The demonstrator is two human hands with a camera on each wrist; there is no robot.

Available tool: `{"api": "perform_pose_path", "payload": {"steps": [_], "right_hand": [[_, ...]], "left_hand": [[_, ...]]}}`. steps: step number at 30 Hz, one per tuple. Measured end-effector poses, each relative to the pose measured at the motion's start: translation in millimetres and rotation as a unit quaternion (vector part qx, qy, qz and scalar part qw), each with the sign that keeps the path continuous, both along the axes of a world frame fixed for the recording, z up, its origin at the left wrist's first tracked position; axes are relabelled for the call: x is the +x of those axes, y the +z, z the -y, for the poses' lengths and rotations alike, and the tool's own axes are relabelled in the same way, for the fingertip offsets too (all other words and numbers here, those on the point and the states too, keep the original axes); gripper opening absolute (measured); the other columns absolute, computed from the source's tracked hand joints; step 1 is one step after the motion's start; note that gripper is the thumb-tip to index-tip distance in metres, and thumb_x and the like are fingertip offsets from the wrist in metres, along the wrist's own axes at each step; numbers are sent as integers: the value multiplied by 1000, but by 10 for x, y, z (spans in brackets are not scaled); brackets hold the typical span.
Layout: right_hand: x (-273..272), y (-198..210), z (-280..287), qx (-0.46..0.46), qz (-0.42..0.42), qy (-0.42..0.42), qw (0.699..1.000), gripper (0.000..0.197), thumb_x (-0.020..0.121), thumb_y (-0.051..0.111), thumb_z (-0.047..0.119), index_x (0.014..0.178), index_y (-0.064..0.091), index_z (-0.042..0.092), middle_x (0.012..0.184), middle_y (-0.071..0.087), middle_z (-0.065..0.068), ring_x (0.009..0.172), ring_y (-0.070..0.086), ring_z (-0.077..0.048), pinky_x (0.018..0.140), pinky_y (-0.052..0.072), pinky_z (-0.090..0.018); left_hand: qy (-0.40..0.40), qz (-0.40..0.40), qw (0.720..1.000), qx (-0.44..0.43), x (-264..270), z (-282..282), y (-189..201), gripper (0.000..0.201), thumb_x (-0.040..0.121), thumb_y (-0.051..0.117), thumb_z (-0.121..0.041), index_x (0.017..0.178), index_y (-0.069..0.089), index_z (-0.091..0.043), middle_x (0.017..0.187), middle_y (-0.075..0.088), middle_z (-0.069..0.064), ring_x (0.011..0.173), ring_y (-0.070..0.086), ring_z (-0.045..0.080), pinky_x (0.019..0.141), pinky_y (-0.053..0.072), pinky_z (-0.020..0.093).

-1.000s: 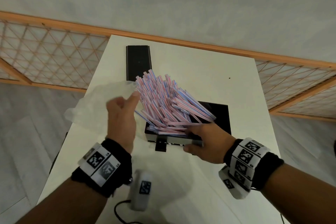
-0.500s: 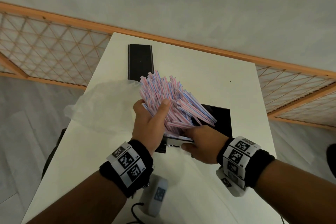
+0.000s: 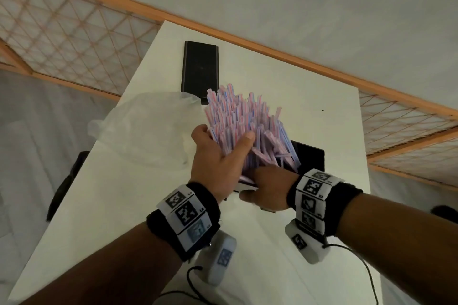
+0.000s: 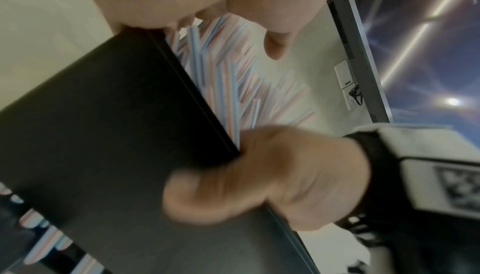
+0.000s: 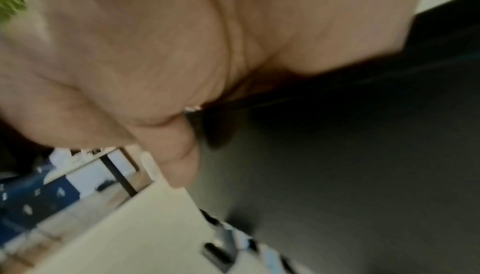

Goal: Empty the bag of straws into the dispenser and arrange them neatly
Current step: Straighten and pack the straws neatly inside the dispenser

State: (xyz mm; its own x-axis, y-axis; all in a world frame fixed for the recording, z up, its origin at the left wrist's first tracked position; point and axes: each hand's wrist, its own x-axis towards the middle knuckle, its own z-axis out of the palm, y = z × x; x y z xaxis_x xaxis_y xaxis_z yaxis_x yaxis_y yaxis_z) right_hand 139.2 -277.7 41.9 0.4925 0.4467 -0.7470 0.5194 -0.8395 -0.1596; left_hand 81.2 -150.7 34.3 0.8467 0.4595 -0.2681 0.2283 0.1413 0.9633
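Table (image 3: 124, 205), white. Plastic bag (image 3: 148, 131), empty, at its 9 o'clock edge. Black dispenser (image 3: 309, 158), centre, gripped at its near corner by right hand (image 3: 267, 190). Striped straws (image 3: 247, 126), fanned upright in dispenser, clasped by left hand (image 3: 218, 163).

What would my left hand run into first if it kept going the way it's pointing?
Your left hand is already on the straws. Pushing on, it would probably meet the black lid, though depth is hard to judge.
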Motion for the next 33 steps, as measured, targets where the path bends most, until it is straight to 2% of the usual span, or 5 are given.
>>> {"api": "perform_pose_path", "payload": {"steps": [6,11,22,28,33], "right_hand": [[40,52,-89,-12,-27,1,1000,42,90,61,48,119,61,17,77,65,6,68,59,-12,77,52,-30],[36,-5,-53,-29,-39,-14,999,50,81,65,52,120,62,21,105,72,-2,95,68,-23,88,56,-41],[150,282,297,23,-37,-59,997,35,71,71,56,81,60,24,73,66,4,65,60,-11,63,52,-33],[1,125,59,101,-69,-94,988,55,80,73,48,129,53,31,112,69,9,99,66,-13,90,56,-35],[-39,52,20,86,-37,-65,994,77,80,71,60,142,40,26,127,62,6,113,61,-17,97,51,-35]], "left_hand": [[-19,-26,999,43,4,16,-13,90,78,84,-30,141,22,-8,118,61,-11,89,61,-14,70,47,-1],[-48,-27,995,82,19,-29,-68,87,85,76,-32,143,17,-7,129,59,-2,105,63,6,76,47,3],[-121,-102,980,124,-146,-222,-60,73,78,79,-51,126,40,-13,111,60,-8,95,60,4,65,41,13],[-129,-51,988,65,-95,-187,-119,61,76,72,-64,122,62,-26,119,67,1,109,69,13,88,58,39],[-140,-76,986,45,-68,-274,-40,88,63,74,-78,125,56,-18,109,73,-4,97,73,13,83,61,44]]}}
